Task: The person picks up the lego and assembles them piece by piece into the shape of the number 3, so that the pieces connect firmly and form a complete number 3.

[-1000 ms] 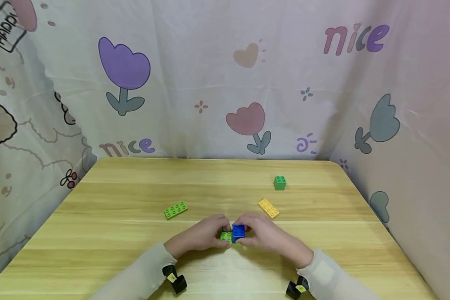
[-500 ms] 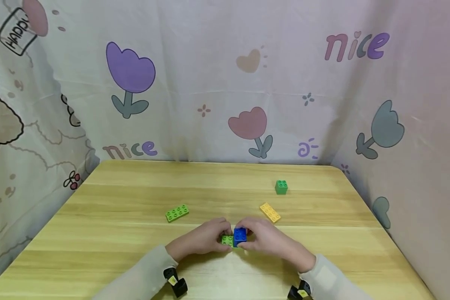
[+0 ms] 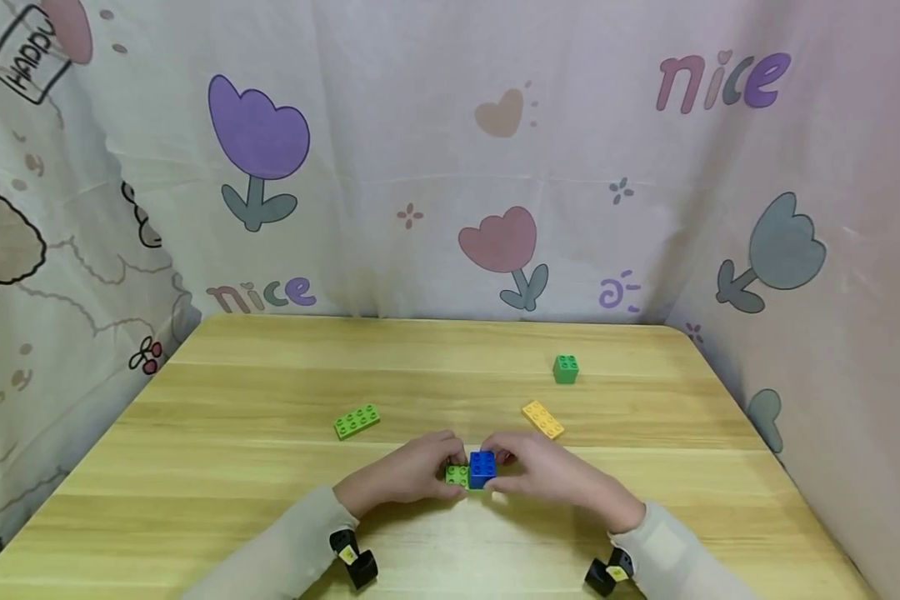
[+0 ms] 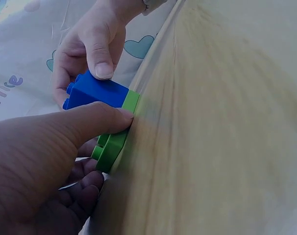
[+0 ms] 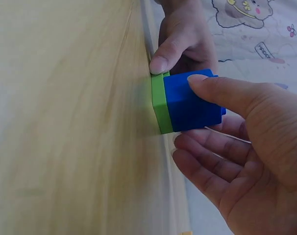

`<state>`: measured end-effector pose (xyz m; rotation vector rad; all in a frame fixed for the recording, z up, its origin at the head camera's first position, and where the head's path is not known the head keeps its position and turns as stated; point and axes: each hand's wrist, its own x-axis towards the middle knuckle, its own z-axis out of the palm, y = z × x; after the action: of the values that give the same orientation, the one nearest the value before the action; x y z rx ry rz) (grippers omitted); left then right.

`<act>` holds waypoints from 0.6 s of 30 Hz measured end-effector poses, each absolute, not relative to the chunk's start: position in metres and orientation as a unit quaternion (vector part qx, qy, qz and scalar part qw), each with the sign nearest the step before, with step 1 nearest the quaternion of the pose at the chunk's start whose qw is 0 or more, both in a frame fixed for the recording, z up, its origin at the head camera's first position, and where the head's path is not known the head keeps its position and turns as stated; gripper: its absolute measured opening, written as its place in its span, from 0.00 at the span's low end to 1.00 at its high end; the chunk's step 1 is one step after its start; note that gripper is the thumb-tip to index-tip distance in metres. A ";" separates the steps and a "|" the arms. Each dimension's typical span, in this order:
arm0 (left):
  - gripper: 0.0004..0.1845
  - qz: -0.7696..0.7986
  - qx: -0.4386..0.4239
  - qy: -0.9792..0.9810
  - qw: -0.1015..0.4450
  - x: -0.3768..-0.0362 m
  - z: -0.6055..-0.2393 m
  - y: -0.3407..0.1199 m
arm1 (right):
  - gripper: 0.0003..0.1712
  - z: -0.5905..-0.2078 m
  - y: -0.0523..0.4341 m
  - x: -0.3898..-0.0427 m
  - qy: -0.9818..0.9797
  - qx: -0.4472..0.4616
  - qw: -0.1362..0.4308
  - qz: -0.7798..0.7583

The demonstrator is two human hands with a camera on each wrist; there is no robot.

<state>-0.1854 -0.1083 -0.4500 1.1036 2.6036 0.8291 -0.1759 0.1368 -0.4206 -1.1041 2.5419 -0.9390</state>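
Observation:
A blue building brick [image 3: 483,471] is seated on the right half of a lime-green building brick [image 3: 457,476] at the front middle of the table. My left hand [image 3: 412,471] pinches the green brick's left part, thumb on its near side. My right hand [image 3: 547,471] holds the blue brick at its right end; in the right wrist view the thumb lies on the blue face and the lower fingers hang loosely curled beneath. Studs show on the green brick's left half. The right index fingertip is hidden behind the blue brick.
Another lime-green brick [image 3: 357,422] lies beyond my left hand. A yellow brick [image 3: 543,419] lies just past my right hand, and a green cube-like brick [image 3: 566,369] stands farther back. Patterned cloth [image 3: 390,150] hangs behind the wooden table [image 3: 270,367].
My right thumb and finger have slid slightly rightward along the blue brick, so more of it shows. The left hand keeps its hold. The head view has shifted a little.

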 end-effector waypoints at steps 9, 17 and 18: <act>0.14 0.277 0.373 0.880 0.097 -0.186 -0.449 -0.108 | 0.20 -0.418 0.144 -0.177 0.861 -0.356 0.124 -0.340; 0.15 0.280 0.370 0.880 0.102 -0.187 -0.448 -0.108 | 0.20 -0.414 0.148 -0.178 0.868 -0.352 0.115 -0.331; 0.15 0.281 0.371 0.880 0.101 -0.187 -0.447 -0.109 | 0.20 -0.414 0.148 -0.179 0.868 -0.353 0.114 -0.330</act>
<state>-0.1866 -0.1086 -0.4473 1.0953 2.5990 0.8303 -0.1786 0.1481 -0.4137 -1.0346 2.5462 -0.9668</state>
